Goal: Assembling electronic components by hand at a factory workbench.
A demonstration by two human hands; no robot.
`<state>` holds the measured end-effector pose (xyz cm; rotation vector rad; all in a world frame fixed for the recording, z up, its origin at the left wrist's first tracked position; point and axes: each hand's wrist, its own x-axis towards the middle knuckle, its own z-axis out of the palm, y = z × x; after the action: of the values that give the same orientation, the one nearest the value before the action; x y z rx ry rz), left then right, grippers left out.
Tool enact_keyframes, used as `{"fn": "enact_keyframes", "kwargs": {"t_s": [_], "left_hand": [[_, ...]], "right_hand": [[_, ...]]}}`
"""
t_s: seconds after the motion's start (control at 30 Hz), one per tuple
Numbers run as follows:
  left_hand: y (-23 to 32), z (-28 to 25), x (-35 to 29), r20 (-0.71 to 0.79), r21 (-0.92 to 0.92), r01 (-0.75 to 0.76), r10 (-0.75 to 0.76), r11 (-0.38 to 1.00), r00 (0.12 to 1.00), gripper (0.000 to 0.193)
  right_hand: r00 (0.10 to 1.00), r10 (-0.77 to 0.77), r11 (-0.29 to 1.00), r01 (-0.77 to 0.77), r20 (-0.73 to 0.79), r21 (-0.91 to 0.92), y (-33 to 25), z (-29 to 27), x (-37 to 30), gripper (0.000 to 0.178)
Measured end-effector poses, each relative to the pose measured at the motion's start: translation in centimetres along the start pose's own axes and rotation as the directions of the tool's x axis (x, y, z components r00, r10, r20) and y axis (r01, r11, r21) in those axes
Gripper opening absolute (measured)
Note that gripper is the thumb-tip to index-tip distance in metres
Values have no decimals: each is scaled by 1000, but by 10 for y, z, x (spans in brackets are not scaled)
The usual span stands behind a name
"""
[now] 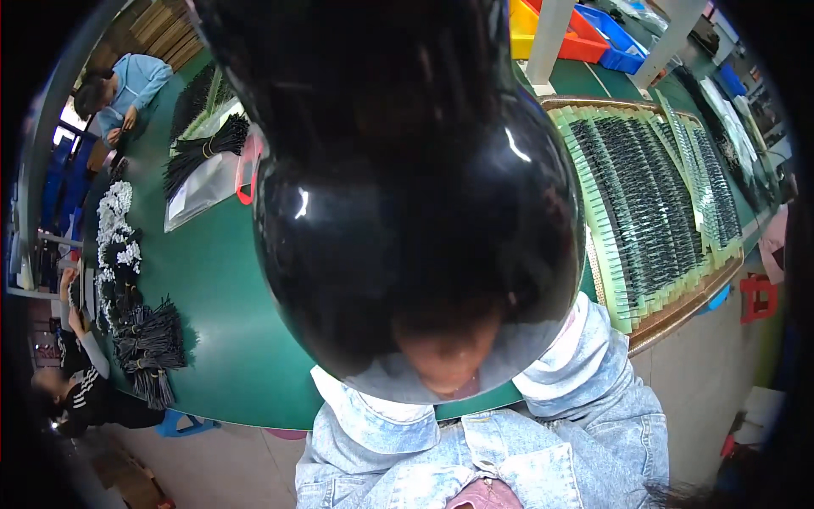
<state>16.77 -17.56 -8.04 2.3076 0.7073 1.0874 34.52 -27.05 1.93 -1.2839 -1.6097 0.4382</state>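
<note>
A big glossy black rounded thing [415, 212] fills the middle of the head view, narrower at the top and bulging below, with reflections on its surface. I cannot make out what it is. Both my forearms, in pale blue denim sleeves, reach in behind its lower edge: the left sleeve [377, 411] and the right sleeve [577, 360]. My left hand and my right hand are hidden behind it, so what they hold or touch does not show. The green table [225, 339] lies under my left arm.
On the right stands a brown-rimmed tray [649, 339] of pale green strips lined with black parts [632, 204]. To the left lie tied black cable bundles [153, 343], white connectors [114, 225] and a red loop [247, 174]. Coloured bins [623, 47] stand behind; two people work at left.
</note>
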Motion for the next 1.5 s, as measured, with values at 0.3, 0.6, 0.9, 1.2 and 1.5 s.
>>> {"fn": "enact_keyframes", "kwargs": {"t_s": [0.3,0.6,0.9,1.2,1.5], "left_hand": [[4,-3,-4,10,-21,17,-17,1000,1000,59],[9,-8,-6,22,-44,28,-27,999,999,58],[17,5,2,34,-65,42,-39,997,999,58],[17,-11,-5,46,-84,52,-49,995,998,57],[22,-13,-4,59,-109,67,-61,992,996,56]], "right_hand": [[998,-10,986,19,-55,167,-4,-1,3,28],[1000,16,996,-16,-7,83,-6,-1,1,27],[999,-35,997,32,-35,-77,-6,-1,5,20],[994,-82,994,87,-71,66,-2,2,1,18],[1000,-11,1000,11,-24,3,5,5,-5,18]]}}
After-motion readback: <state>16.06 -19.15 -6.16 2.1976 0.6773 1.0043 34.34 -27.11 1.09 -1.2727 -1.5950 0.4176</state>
